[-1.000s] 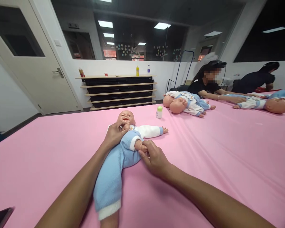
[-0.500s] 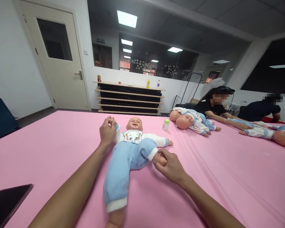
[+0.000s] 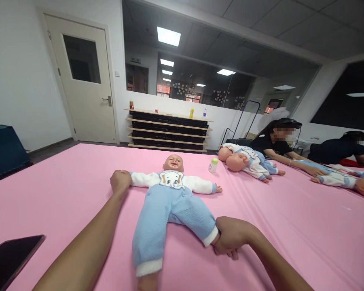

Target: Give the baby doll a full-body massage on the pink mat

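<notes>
A baby doll [image 3: 170,202] lies on its back on the pink-covered table [image 3: 87,178], head away from me. It wears a white and light blue outfit with an elephant face on the chest. My left hand [image 3: 120,182] is closed around the doll's hand at the left, and that arm is stretched out sideways. Lower right, my right hand [image 3: 233,234] grips the doll's foot just below the white cuff, hiding most of it. The doll's other arm and other leg lie free on the cloth.
A small white bottle with a green cap [image 3: 213,165] stands beyond the doll. More dolls [image 3: 245,159] lie at the right, where a person [image 3: 279,139] handles another doll [image 3: 336,178]. A dark phone [image 3: 15,258] rests at the near left.
My left hand has drawn the doll's arm outward to the left and down. My right hand has brought the bent leg down and right, so it is now straighter.
</notes>
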Motion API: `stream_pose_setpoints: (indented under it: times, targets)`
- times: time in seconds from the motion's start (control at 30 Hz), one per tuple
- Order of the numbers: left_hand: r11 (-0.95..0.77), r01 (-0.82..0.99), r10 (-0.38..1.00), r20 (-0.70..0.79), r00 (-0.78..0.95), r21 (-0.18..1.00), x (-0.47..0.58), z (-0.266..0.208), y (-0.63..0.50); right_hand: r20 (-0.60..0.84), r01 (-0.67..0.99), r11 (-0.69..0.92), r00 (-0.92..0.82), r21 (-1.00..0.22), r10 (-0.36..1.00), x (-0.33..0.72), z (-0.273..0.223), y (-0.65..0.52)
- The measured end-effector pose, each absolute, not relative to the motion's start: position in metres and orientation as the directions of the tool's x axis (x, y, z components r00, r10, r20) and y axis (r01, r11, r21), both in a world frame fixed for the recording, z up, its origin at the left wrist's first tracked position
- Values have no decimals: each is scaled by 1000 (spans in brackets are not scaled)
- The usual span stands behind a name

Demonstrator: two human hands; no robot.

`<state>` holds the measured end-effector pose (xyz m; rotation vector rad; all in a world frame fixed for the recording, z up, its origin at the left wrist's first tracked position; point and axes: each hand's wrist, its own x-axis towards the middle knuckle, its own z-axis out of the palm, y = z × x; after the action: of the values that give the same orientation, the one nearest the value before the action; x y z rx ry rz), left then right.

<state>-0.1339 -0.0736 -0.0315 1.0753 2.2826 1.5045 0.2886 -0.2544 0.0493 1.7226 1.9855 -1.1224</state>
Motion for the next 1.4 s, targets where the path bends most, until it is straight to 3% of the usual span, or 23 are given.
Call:
stream_pose_setpoints:
  times: [0.1,0.23,0.33,0.47,0.57,0.7,0.8,1.0,1.1,1.2,1.27,1.4]
  targets:
    - [166,469,657,257,-709,867,-132,-25,-74,-558,881,-9,-292,-474,777,290,60,-258]
    - [36,508,647,368,-668,860,-122,-1,-74,-177,778,97,-259,-621,949,292,84,-265]
    - [-132,540,660,480,-578,831,-100,26,-78,99,719,230,-220,-656,970,289,95,-270]
    - [-347,587,773,578,-263,732,-48,55,-96,376,639,390,-166,-663,912,272,89,-273]
    - [-456,647,832,550,67,611,-8,58,-114,459,659,471,-209,-587,864,255,70,-269]
    - [-513,727,825,496,270,456,18,54,-127,420,664,505,-303,-551,856,240,43,-259]
    - [-542,703,814,495,303,461,15,55,-127,414,678,481,-277,-556,867,239,36,-255]
    - [-440,683,816,577,33,583,-21,64,-113,420,644,456,-222,-614,880,257,62,-259]
    - [-319,665,778,588,-223,675,-51,56,-98,204,666,347,-285,-661,937,279,81,-261]
    - [-107,631,739,486,-466,768,-86,34,-84,-223,732,138,-373,-667,900,300,87,-262]
    - [39,588,720,385,-577,808,-108,15,-78,-450,804,23,-357,-595,818,306,83,-262]
    - [218,506,714,217,-665,834,-135,-17,-75,-623,898,-51,-261,-437,738,299,68,-264]
